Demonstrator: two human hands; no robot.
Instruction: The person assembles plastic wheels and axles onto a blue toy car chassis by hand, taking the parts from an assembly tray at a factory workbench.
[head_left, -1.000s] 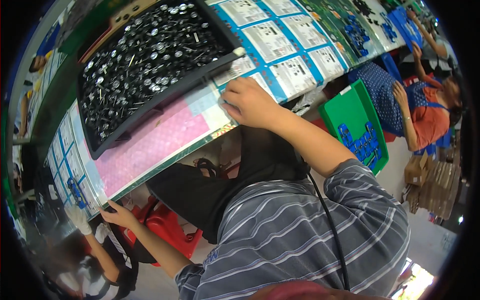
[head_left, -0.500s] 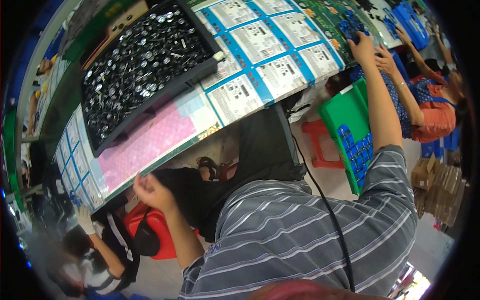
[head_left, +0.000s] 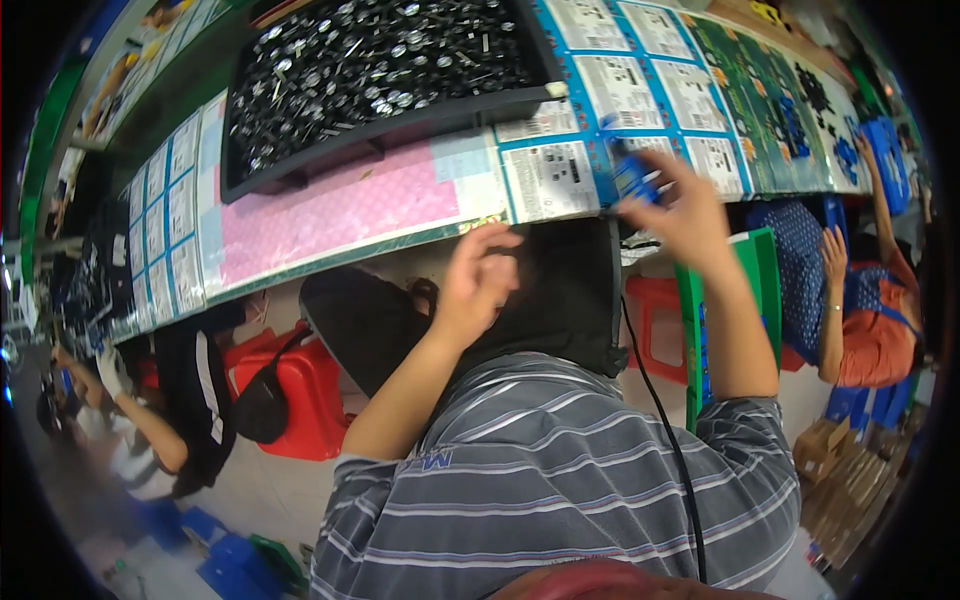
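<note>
In my right hand (head_left: 685, 210), raised over the table's front edge, the fingers pinch a blue plastic part (head_left: 632, 178) with a dark upper end; motion blurs it. My left hand (head_left: 480, 282) hovers just in front of the table edge. Its fingers are loosely bent and apart, with nothing visible in them. Beyond the left hand, a black tray (head_left: 400, 135) heaped with small black and shiny metal pieces rests on the table. Blue-and-white printed sheets (head_left: 620, 90) cover the tabletop beside it.
A green tray (head_left: 765, 270) with blue parts stands beside my right forearm. Further right, blue and black parts lie on a green sheet (head_left: 765, 115), near a co-worker in orange (head_left: 875, 345). A red stool (head_left: 310, 395) stands below the table at left. A black cable (head_left: 660, 420) hangs over my body.
My right hand has come back left from the far-right parts with a blue plastic part in it. My left hand has moved right and up toward the middle. The view has turned.
</note>
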